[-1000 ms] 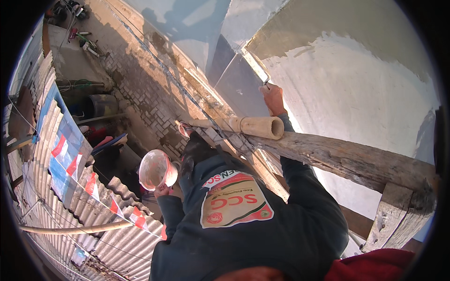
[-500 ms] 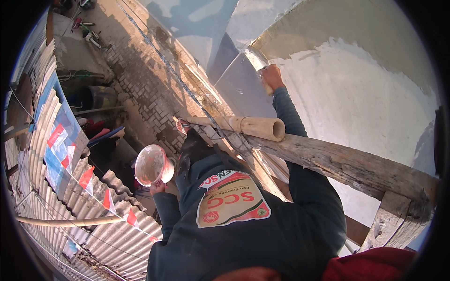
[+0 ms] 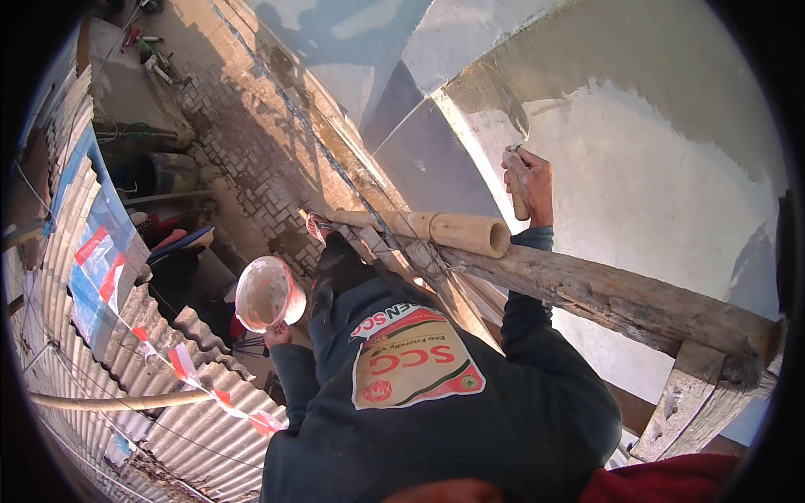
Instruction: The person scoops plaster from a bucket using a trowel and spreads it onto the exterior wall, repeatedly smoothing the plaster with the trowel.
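Observation:
My right hand (image 3: 533, 182) is closed round the wooden handle of a trowel (image 3: 510, 107). The trowel's pointed metal blade lies close against the wall (image 3: 604, 159), where a pale coat meets a darker grey-beige area; whether it touches cannot be told. Down on the left, my left hand (image 3: 277, 334) grips the lower rim of a small whitish bucket (image 3: 267, 293) smeared with pale material. The bucket is tilted so that its mouth faces me, and its inside looks coated.
A weathered timber beam (image 3: 604, 298) and a bamboo pole (image 3: 453, 230) cross between my body and the wall. Far below runs a brick-paved lane (image 3: 243, 142). Corrugated roofing (image 3: 168, 427) and a string of red-and-white flags (image 3: 180, 362) lie to the left.
My right hand and the trowel have moved right and nearer to me, away from the wall's corner edge. The trowel blade now shows more plainly. My left hand still holds the bucket.

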Demonstrator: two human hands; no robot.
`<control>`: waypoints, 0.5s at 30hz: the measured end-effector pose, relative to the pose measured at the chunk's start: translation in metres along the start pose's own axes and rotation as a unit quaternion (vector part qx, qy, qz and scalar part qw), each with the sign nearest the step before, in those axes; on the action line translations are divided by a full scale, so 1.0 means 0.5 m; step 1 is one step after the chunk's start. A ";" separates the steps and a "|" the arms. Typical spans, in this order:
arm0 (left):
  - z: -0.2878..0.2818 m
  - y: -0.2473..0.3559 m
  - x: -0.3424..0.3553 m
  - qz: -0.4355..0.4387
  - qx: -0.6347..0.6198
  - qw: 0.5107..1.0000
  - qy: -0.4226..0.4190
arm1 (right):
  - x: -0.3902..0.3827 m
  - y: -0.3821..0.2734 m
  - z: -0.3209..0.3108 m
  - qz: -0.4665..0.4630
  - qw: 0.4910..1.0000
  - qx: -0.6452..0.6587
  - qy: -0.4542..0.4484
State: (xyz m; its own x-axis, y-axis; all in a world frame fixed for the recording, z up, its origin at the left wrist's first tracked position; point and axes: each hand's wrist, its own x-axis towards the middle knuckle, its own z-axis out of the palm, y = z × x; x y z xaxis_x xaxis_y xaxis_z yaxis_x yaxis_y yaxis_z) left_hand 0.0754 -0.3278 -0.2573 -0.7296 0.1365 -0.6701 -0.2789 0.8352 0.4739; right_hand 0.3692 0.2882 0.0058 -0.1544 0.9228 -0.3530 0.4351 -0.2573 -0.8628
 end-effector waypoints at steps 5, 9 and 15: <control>0.008 -0.012 0.006 0.026 -0.093 0.995 -0.005 | 0.088 0.192 0.096 0.043 0.979 -0.197 -0.042; -0.034 -0.109 0.065 0.025 -0.221 0.974 -0.052 | 0.179 0.333 0.150 -0.116 0.955 -0.262 0.073; -0.021 -0.040 -0.015 0.090 0.015 0.996 0.005 | 0.172 0.265 0.106 -0.010 0.983 -0.183 0.026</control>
State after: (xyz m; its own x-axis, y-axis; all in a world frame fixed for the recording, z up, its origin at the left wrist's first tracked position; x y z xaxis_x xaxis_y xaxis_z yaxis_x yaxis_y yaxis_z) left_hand 0.0797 -0.3513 -0.2559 -0.7723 0.2796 -0.5704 -0.1245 0.8139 0.5675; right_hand 0.3667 0.3184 -0.1582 -0.1250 0.9423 -0.3106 0.7245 -0.1272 -0.6775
